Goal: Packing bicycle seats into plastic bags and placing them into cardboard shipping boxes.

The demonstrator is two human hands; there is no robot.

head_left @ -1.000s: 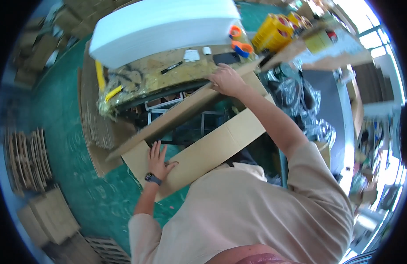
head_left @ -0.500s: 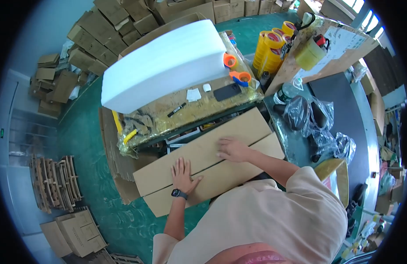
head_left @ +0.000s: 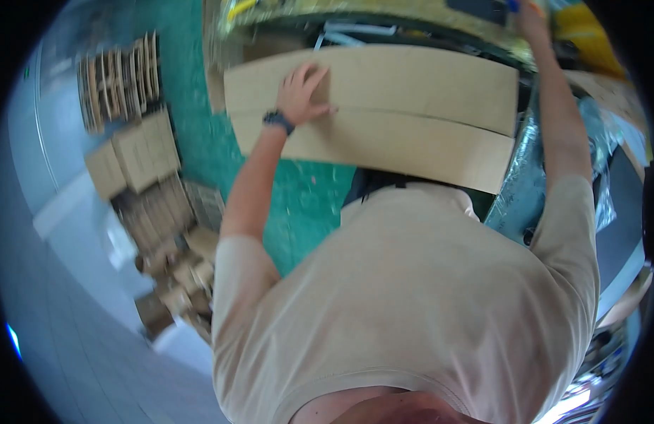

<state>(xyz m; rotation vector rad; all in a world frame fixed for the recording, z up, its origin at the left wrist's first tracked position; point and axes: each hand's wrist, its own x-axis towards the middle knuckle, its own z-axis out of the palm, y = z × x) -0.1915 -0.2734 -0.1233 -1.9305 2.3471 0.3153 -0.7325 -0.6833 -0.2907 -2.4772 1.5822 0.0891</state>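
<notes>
A long brown cardboard box [head_left: 412, 88] lies in front of me, its two top flaps meeting along a lengthwise seam. My left hand [head_left: 304, 95] rests on its left part with fingers spread, a dark watch [head_left: 278, 121] on the wrist. My right arm stretches past the box's right end to the workbench. Up there my right hand [head_left: 532, 25] is at an orange and blue tape dispenser [head_left: 513, 6], partly cut off by the picture's upper edge. Motion smears its fingers, so I cannot see whether they grip the dispenser.
The cluttered workbench [head_left: 412, 8] runs behind the box and holds a dark phone [head_left: 475, 8]. Yellow tape rolls [head_left: 588, 35] stand at the far right. Plastic wrapping [head_left: 603, 124] lies right of my arm. Wooden pallets [head_left: 118, 81] and cartons [head_left: 147, 148] stand at left.
My right hand has left the box top and reached out to the tape dispenser on the bench. My left hand stays on the box. The view has tilted down and turned.
</notes>
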